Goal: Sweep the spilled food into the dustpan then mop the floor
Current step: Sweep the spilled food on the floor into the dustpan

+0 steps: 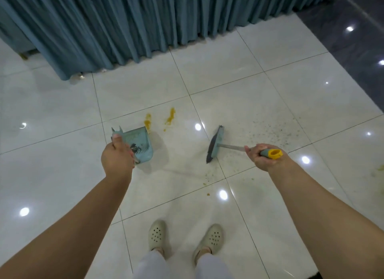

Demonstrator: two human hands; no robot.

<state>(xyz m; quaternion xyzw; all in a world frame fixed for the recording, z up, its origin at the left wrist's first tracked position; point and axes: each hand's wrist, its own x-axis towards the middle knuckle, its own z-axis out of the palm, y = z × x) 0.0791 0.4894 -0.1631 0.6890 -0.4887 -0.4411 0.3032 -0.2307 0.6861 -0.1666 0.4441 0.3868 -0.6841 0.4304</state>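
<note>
Two yellow smears (160, 119) sit just past the dustpan (138, 145), one touching or nearly touching its far right corner, the other a little to the right of it. Dustpan rests on the floor (259, 91), front-left of the feet; the mouth appears to face away, toward the curtain (124, 25), though I can't be sure of the lip edge. Some dark debris already lies inside. Left hand (117, 156) has its fingers curled round the dustpan handle, thumb up on top. Right hand (264, 156) grips the broom (215, 144) at its yellow-and-teal grip, fingers wrapped; the shaft runs from that hand leftward to the head. Broom head stands between the two hands, bristles down on the tile, long axis running near-to-far, so it's roughly parallel to the dustpan's side, well apart from it. Key relation: the smears lie ahead and left of the broom head, beyond the pan, so the broom hand is the one that has to reach across; the pan hand is nearer the smears. My read: the pan needs turning or the broom needs to go beyond the smears and pull back toward the mouth. Fine dark specks (276, 131) spread right of the broom head, behind its sweep side, and greenish crumbs (209, 174) lie near its near end. Mopping not yet started; no mop in view.
</note>
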